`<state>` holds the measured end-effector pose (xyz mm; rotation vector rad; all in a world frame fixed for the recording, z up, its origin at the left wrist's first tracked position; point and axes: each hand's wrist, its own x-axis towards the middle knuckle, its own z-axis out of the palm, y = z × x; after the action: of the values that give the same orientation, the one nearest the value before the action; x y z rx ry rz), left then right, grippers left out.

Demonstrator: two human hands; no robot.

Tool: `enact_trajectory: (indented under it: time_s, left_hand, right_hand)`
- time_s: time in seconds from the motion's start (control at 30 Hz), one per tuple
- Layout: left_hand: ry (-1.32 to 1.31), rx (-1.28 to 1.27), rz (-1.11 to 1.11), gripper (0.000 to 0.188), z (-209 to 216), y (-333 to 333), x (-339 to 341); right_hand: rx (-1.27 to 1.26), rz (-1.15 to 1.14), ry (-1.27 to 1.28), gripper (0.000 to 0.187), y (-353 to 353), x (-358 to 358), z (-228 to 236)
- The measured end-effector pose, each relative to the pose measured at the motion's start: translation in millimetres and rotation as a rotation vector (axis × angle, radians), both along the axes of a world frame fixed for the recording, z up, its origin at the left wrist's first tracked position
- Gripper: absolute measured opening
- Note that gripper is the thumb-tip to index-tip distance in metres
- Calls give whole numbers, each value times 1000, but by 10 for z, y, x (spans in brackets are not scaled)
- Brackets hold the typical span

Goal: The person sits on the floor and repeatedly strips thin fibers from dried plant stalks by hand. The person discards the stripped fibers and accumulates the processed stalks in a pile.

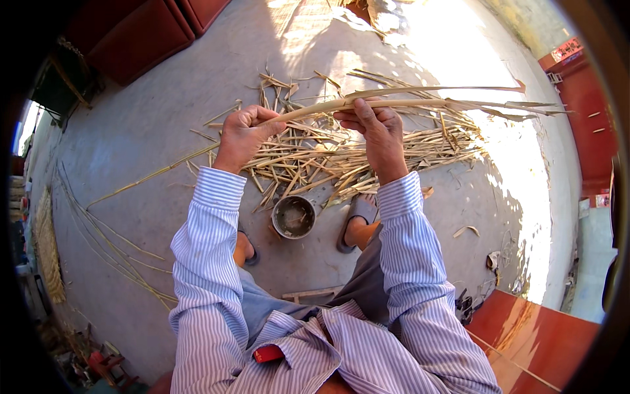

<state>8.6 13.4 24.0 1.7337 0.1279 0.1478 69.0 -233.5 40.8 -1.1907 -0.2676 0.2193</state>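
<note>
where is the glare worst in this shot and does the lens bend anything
Head view: sunlight blows out the concrete floor at upper right, beyond the reed stalk; left side lies in even shade; fisheye curves the red wall and darkens the rim; both hands stay sharp.

A grey concrete floor (151,125) bears scattered dry reed strips (341,157) and a small metal pot (294,217).

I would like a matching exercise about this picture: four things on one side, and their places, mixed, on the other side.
Things:
1. long reed stalk
2. round metal bowl
3. pile of dry husks
4. left hand

Places:
A. on the floor between the feet
B. closed around the stalk's near end
C. held across both hands
D. spread on the floor under the hands

Pairs: 1-C, 2-A, 3-D, 4-B
</note>
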Motion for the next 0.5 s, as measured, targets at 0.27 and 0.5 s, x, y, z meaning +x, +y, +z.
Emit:
enact_trajectory:
  time_s: [0.27, 0.5]
  left_hand:
    - [-63, -405, 307, 30, 137, 616, -40]
    - [-190, 1163, 594, 40, -108, 1029, -137]
  right_hand:
    - [-35, 18, -28, 25, -147, 75, -62]
    - [-3, 81, 71, 24, -281, 87, -60]
